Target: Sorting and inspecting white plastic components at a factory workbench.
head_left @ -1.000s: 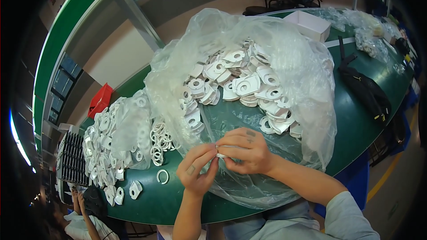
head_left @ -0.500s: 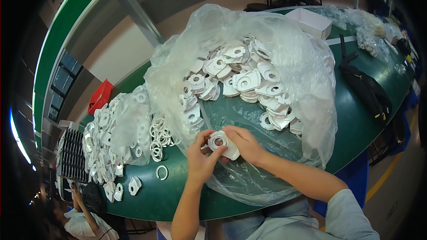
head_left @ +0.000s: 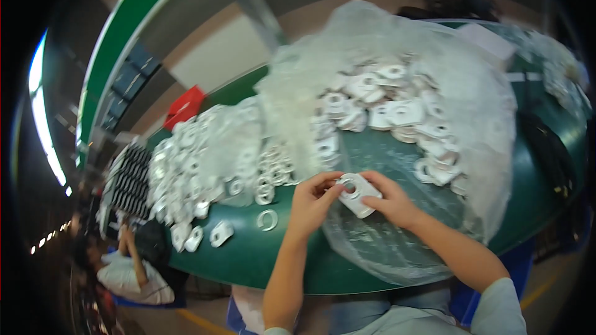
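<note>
Between my two hands is a white plastic part (head_left: 362, 203) with a round hole near one end. My left hand (head_left: 315, 201) grips its holed end, fingers at the hole's edge. My right hand (head_left: 392, 200) pinches the opposite, broader end. Both hands are above a clear plastic bag (head_left: 397, 245) spread over the green table. Behind them, inside the bag, lies a heap of similar white parts (head_left: 397, 111). Left of my hands a single white ring (head_left: 267, 219) rests on the table, with several more rings (head_left: 275, 170) piled behind it.
Another pile of white parts (head_left: 186, 174) covers the left of the table (head_left: 248, 260), beside stacked black trays (head_left: 129, 177) and a red bin (head_left: 185, 107). A white box (head_left: 487, 43) stands at the back right. Another person (head_left: 133, 267) sits at the far left.
The view has swung left, so the whole scene sits farther right and is blurred. The white part has turned in my hands, and my right hand now holds its broad end from the side.
</note>
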A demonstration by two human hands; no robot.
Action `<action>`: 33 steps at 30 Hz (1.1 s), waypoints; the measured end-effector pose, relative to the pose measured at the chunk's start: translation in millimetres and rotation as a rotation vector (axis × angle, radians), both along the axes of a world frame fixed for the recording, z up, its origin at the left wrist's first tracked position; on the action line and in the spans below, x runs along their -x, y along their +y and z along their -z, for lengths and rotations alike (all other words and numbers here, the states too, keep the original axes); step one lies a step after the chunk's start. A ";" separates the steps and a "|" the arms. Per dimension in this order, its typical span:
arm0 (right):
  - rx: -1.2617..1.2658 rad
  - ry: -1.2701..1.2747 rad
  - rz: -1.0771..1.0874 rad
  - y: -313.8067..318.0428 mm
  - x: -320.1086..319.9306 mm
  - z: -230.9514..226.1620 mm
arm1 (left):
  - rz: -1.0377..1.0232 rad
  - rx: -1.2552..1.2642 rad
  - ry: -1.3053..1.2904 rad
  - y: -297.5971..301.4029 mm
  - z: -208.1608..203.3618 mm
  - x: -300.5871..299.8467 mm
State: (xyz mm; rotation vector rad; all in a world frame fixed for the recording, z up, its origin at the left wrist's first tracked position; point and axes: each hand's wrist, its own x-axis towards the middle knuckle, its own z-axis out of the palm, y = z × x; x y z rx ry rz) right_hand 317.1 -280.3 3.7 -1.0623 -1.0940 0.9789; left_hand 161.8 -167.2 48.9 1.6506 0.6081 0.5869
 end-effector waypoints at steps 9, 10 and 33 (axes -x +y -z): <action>0.159 0.260 -0.158 4.8 7.2 -3.7 | -1.067 -0.174 -0.105 77.8 0.2 243.2; 0.153 0.235 -0.173 3.6 8.5 -7.3 | -1.129 -0.208 -0.087 88.1 5.5 264.5; 0.323 -0.035 -0.200 10.0 5.8 -8.5 | -0.764 -0.729 0.445 151.8 24.5 168.9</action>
